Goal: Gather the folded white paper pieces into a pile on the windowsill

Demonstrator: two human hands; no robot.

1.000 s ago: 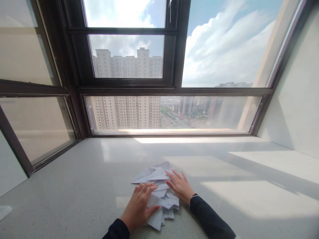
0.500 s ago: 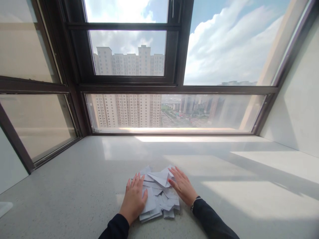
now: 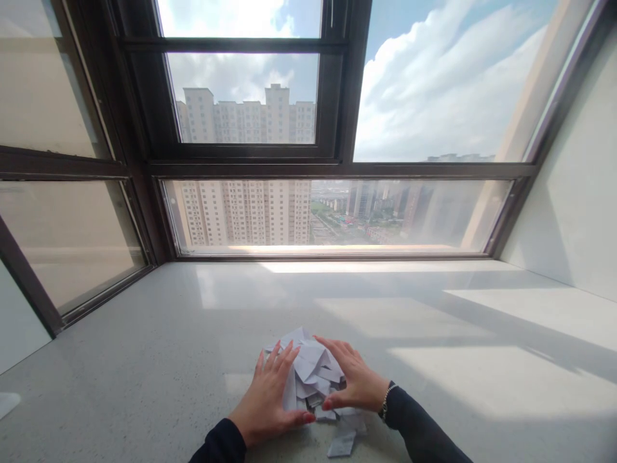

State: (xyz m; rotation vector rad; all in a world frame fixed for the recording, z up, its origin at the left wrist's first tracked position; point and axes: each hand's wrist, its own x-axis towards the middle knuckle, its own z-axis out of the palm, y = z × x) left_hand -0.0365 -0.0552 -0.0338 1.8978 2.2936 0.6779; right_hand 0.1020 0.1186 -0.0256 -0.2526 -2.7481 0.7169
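Note:
A loose heap of folded white paper pieces [image 3: 311, 363] lies on the pale speckled sill between my two hands. My left hand [image 3: 270, 399] rests against the heap's left side, fingers spread and thumb stretched along its near edge. On the right side, my right hand [image 3: 354, 379] curves around the pile with its fingers and thumb apart. Both hands touch the papers, and neither is closed round one. A folded paper piece [image 3: 342, 444] lies apart at the near right, below my right hand. Some papers are hidden under my palms and fingers.
The broad stone sill [image 3: 144, 360] stretches to a brown window frame [image 3: 332, 258] at the back. A white wall [image 3: 573, 212] bounds the right side. The end of a white object [image 3: 8, 404] shows at the far left edge.
My hands have pushed inward, and the papers are bunched into a narrower, taller heap. A few pieces have slid out toward the near right. My right hand has moved down and its thumb is spread.

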